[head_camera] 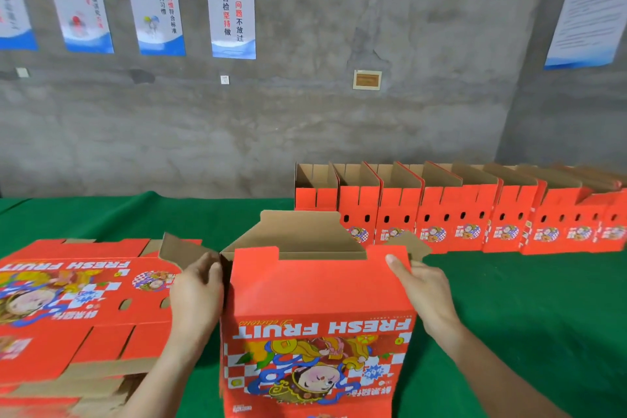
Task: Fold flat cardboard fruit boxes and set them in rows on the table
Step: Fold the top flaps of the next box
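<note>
A red cardboard fruit box (315, 309) printed "FRESH FRUIT" stands opened out in front of me, its brown inside and top flaps showing. My left hand (198, 292) grips its left side edge, fingers wrapped around the corner near a brown side flap. My right hand (420, 285) holds the upper right corner, thumb on the red front panel. To the left lies a stack of flat unfolded boxes (78, 302). A row of several folded boxes (458, 214) stands along the far right of the green table.
The table is covered with green cloth (529, 309). A grey concrete wall (305, 119) with several posters rises right behind the table's far edge. Bare green cloth lies between the held box and the row.
</note>
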